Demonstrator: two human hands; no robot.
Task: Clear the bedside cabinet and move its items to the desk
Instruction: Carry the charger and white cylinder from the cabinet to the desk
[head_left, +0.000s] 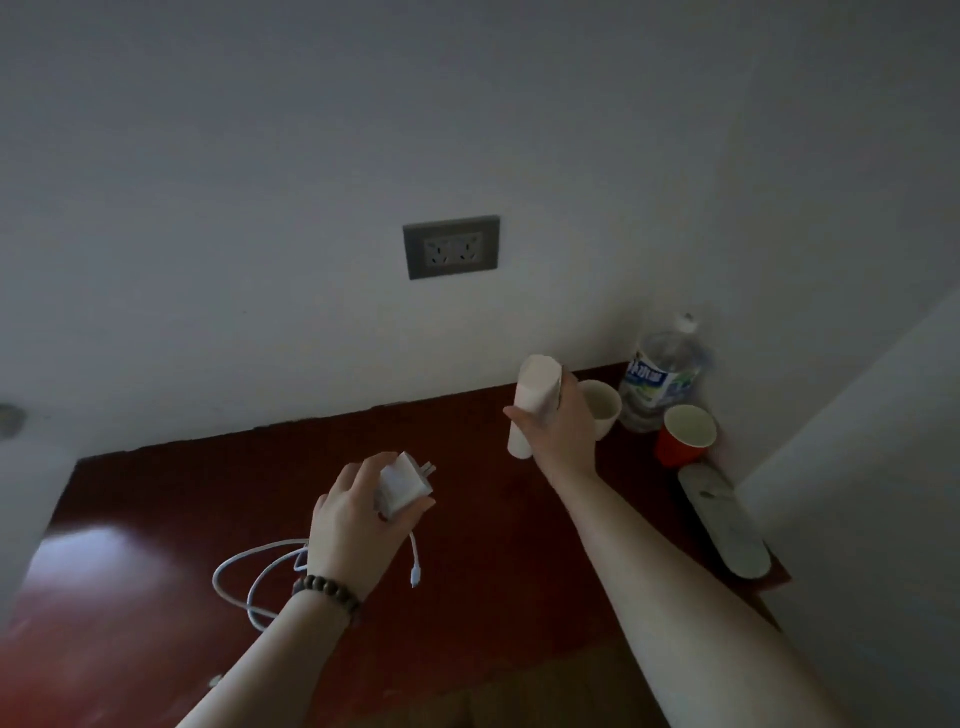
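1. Charger plug (402, 486) w/ white cable (260, 577): left hand (358, 525) grip clamped on plug, held above the red-brown worktop (156, 519), below-left of the wall socket (451, 248); cable loops hang under the wrist.
2. White cylinder (535, 402): right hand (563, 426) grip wrapped round it, tilted, below-right of socket.
3. Farther right of socket, at the worktop's corner: white cup (602, 408) just behind right hand, water bottle (662, 376), red cup (684, 435), remote (724, 519) along the right edge.

Cup (684, 435) right of bottle (658, 382)
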